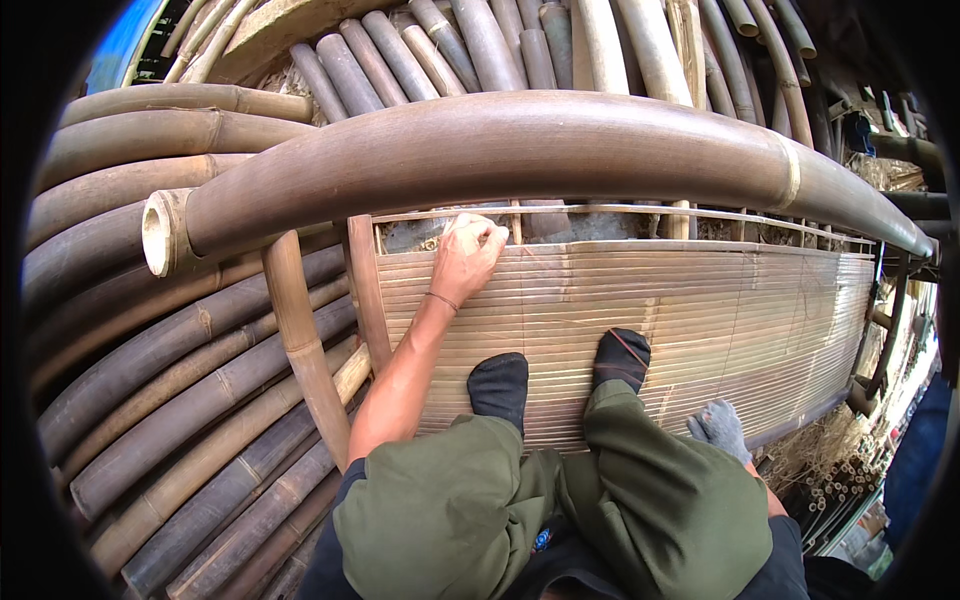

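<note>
At the 11 o'clock edge of the slatted panel (700,330), the bare left hand (470,255) has its fingers curled in; whether they grip anything, I cannot tell. The panel spreads from just beneath this hand toward its 4 o'clock, and a thin strip (590,208) runs along its far side, near the knuckles. The right hand (718,428), in a grey knitted glove, is at the panel's near edge, around 5 o'clock; its fingers look bent, but I cannot tell whether they are closed on anything.

The panel is made of narrow, flat, pale brown slats laid side by side, with a slight sheen. Two feet in dark socks (497,388) rest on it, a reddish thread (628,347) crossing the right one. At 12 o'clock a thick, smooth brown pole (500,150) spans the view, hollow at its left end. Round, jointed bamboo poles (190,350) lie stacked at 9 o'clock.
</note>
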`<action>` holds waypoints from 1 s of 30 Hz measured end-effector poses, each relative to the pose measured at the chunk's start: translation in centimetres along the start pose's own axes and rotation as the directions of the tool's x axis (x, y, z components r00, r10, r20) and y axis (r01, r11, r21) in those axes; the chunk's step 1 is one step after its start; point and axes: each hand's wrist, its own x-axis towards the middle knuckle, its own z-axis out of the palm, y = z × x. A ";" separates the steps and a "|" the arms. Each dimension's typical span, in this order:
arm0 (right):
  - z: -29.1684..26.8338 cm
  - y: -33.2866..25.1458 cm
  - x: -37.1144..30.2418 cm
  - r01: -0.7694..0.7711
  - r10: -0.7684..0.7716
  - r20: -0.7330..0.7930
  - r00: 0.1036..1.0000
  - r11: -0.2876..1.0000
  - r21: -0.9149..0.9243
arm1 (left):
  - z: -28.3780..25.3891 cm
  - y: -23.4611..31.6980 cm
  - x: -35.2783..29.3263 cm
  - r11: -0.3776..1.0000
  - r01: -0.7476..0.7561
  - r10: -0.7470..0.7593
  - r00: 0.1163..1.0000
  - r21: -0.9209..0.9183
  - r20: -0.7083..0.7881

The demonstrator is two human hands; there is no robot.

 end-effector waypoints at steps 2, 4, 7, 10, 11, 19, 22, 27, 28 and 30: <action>2.4 4.8 -7.2 -0.262 0.272 0.262 0.926 0.962 -0.071 | 0.8 0.7 0.0 0.992 -0.032 0.036 0.999 0.126 -0.034; 3.6 7.9 -11.6 -0.367 0.376 0.355 0.856 0.925 -0.096 | 2.2 -0.4 -0.2 0.967 -0.065 0.042 0.995 0.248 0.095; 1.4 5.4 -4.7 -0.557 0.671 0.334 0.662 0.739 -0.379 | 2.4 -1.6 -0.9 0.937 -0.072 0.022 0.989 0.343 0.147; -1.1 -0.6 6.4 -0.382 0.334 -0.270 0.903 0.913 -0.146 | 2.2 -1.7 -0.8 0.946 -0.087 0.037 0.986 0.312 0.164; -3.1 -4.1 11.1 -0.336 0.307 -0.332 0.892 0.941 -0.031 | 2.0 -1.4 -0.3 0.945 -0.080 0.004 0.973 0.318 0.232; -3.7 -16.8 29.6 0.116 -0.162 -0.412 0.897 0.984 -0.134 | 1.9 -2.0 0.5 0.952 -0.038 -0.060 0.949 0.303 0.308; -2.9 -16.3 30.8 0.113 -0.183 -0.396 0.900 0.975 -0.193 | 1.8 -1.3 0.6 0.947 -0.009 -0.101 0.940 0.320 0.326; -2.4 -17.2 31.5 0.117 -0.063 -0.389 0.919 0.986 0.119 | 1.2 -0.9 1.4 0.928 -0.005 -0.158 0.900 0.373 0.406; -1.5 -16.6 31.8 0.178 -0.102 -0.388 0.916 0.970 0.164 | 1.5 -1.0 1.5 0.927 -0.016 -0.152 0.897 0.374 0.416; -0.9 -14.8 31.7 0.328 -0.277 -0.268 0.923 0.929 0.169 | 1.8 -1.1 1.3 0.931 -0.030 -0.130 0.905 0.365 0.405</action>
